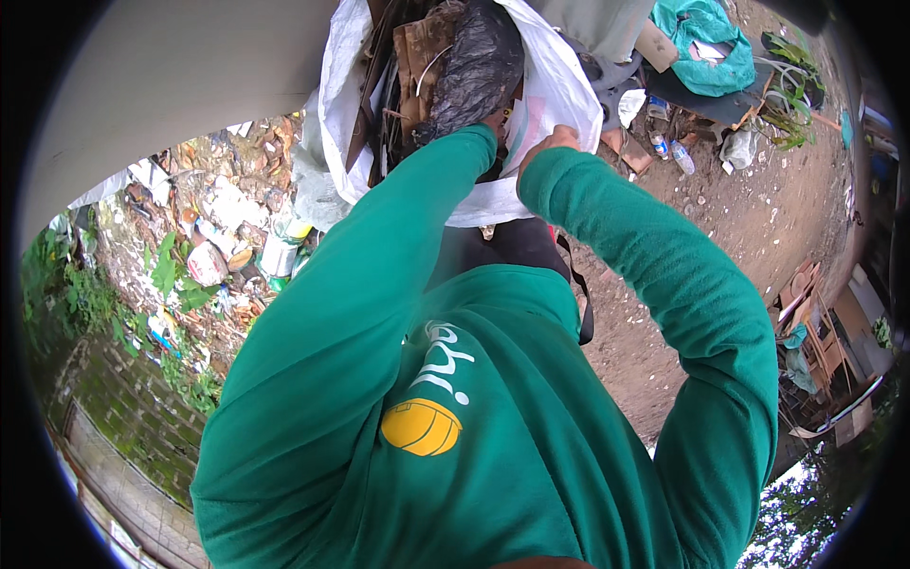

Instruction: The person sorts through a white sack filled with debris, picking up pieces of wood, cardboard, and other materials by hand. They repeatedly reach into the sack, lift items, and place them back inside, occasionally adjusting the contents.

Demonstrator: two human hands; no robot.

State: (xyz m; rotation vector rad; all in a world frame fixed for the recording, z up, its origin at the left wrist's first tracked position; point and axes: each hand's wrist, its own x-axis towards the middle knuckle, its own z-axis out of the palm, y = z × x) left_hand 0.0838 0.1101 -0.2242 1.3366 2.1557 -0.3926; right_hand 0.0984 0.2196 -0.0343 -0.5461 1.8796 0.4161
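A large white sack stands open in front of my body. Inside it are flattened brown cardboard and a crumpled black plastic bag. My left hand reaches into the sack beside the black bag; little of it shows past the green cuff and its fingers are hidden. At the sack's right side, my right hand is closed on the white rim, with the fingertips mostly out of sight.
Mixed litter and leaves cover the ground at left, below a grey panel. To the right lie plastic bottles, a teal bag and a dark board. Broken cardboard is piled at far right.
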